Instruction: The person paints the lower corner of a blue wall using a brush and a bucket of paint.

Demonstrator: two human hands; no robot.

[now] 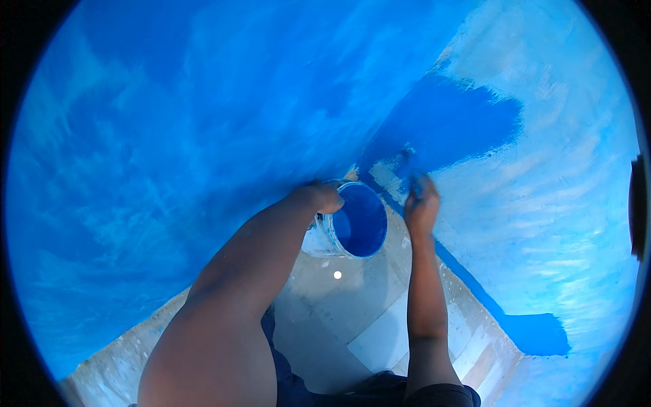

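Note:
My left hand (321, 197) is closed on the rim of a white paint bucket (321, 241), which tilts to show dark blue paint (359, 220) inside. Closed around a paintbrush (409, 165), my right hand (423, 202) is at the right-hand wall (542, 197), just right of the bucket. The brush's bristle end is blurred and appears to touch the wall. A wide dark blue patch (461, 119) spreads above it, beside a small pale unpainted spot (388, 179).
On the left stands a wall (169, 136) in blotchy blue, meeting the right wall in a corner behind the bucket. A dark blue strip (475, 285) runs low along the right wall. Below are pale floor tiles (380, 336). Something dark (637, 207) sits at the far right.

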